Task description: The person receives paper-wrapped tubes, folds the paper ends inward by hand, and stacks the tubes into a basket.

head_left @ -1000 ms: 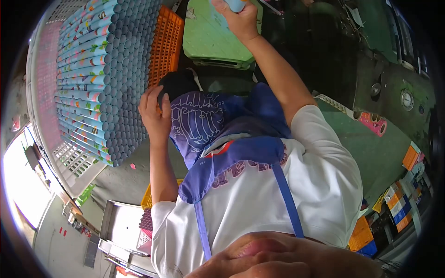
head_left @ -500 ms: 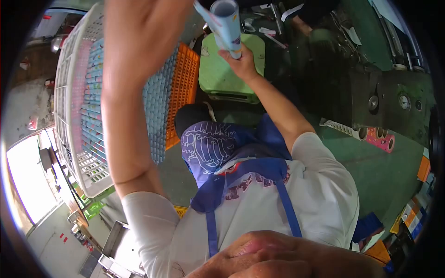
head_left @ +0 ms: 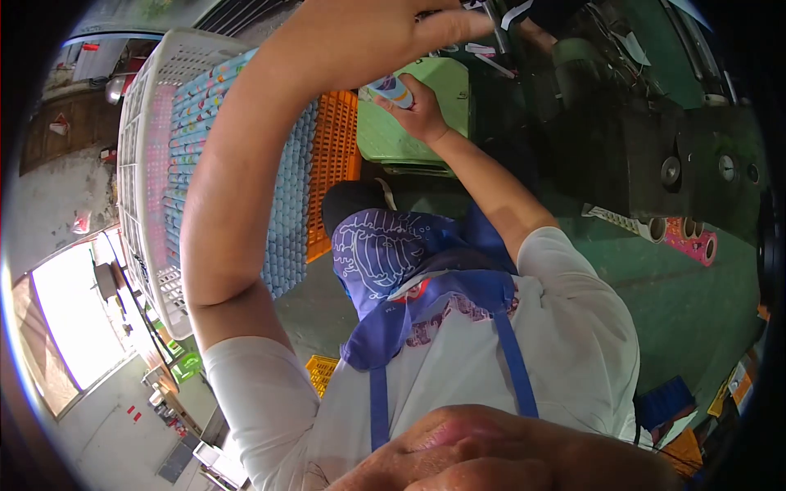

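My left hand (head_left: 385, 37) is raised large at the top edge. Its thumb is stretched out to the right, while most of the other fingers are cut off by the frame; nothing shows in it. Lower and farther away, my right hand (head_left: 423, 112) is closed around a light blue patterned tube (head_left: 392, 90) over a green stool (head_left: 389, 139). The tube's upper part is hidden behind my left hand. Many similar blue tubes (head_left: 286, 221) lie stacked at the left, partly behind my left forearm.
A white crate (head_left: 131, 176) borders the stacked tubes on the left, with an orange basket (head_left: 334, 155) on their right. Pink patterned rolls (head_left: 696, 244) lie near dark machinery (head_left: 696, 164) at the right. A yellow basket (head_left: 322, 372) is by my left sleeve.
My left hand rose from beside my knee, swung up past the stacked tubes and moved right over the stool. My right hand, with the tube, is lower in view, and the tube now tilts left.
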The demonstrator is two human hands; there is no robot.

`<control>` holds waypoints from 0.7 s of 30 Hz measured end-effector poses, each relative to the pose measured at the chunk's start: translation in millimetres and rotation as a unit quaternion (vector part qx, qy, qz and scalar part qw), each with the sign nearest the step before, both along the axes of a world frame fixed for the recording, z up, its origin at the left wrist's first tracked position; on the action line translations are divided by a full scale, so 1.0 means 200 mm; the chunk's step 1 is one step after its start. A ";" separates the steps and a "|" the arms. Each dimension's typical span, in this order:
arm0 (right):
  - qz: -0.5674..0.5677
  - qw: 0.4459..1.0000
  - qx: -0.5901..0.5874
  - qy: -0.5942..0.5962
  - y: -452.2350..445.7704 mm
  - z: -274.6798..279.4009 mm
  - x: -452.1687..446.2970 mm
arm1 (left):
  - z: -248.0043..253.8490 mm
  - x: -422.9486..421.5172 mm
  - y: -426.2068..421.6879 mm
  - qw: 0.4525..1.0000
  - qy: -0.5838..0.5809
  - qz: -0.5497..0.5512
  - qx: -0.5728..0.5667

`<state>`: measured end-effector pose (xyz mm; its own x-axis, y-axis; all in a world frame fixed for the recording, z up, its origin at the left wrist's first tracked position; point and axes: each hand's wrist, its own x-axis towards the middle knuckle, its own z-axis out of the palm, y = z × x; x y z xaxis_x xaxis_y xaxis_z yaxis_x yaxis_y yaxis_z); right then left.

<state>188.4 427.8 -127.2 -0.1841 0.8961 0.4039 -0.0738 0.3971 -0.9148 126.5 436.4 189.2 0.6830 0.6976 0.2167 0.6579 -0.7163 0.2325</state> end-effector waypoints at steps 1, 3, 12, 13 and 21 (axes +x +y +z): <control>-0.007 1.000 0.005 -0.009 0.02 0.01 0.00 | 0.03 0.00 0.01 1.000 0.017 0.003 -0.019; -0.012 0.999 0.008 -0.031 -0.01 0.01 -0.01 | 0.06 -0.01 -0.02 0.997 0.048 0.019 -0.063; -0.050 0.968 0.168 -0.178 0.01 0.12 0.11 | -0.22 -0.23 -0.41 0.926 0.337 0.040 0.165; -0.045 0.963 0.178 -0.197 -0.02 0.15 0.13 | -0.35 -0.29 -0.41 0.901 0.368 0.047 0.225; -0.015 0.895 0.315 -0.316 -0.20 0.26 0.24 | -0.58 -0.61 -0.69 0.957 0.242 0.157 0.024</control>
<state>236.8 386.8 -74.7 -0.5339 0.5353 0.6545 0.3991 0.8420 -0.3630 4.1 299.4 73.5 0.4691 0.8825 -0.0344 0.8652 -0.4670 -0.1826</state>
